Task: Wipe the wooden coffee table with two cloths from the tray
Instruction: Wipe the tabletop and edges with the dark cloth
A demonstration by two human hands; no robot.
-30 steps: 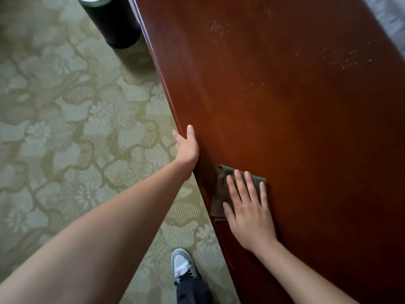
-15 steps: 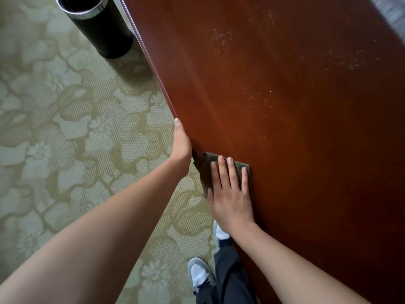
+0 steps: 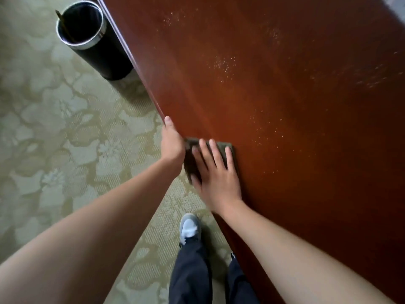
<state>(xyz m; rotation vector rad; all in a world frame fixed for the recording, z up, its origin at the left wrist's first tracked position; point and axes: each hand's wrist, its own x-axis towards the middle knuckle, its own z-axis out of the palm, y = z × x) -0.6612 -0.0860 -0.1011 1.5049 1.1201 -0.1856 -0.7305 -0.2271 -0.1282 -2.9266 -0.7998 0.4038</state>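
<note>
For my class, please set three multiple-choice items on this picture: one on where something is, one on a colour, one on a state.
1. Where does the bin stand?
A. on the carpet, beside the table
B. on the table
C. on a chair

2. What colour is the cloth?
A. white
B. yellow
C. dark grey-brown

3. How does the right hand lie?
A. clenched in a fist
B. flat, fingers straight, pressing the cloth
C. lifted clear of the table

Answers:
1 A: the bin's base sits on the carpet by the table's edge.
2 C: the cloth shows dark grey-brown between the fingers.
3 B: the straight fingers lie spread over the cloth on the table.
</note>
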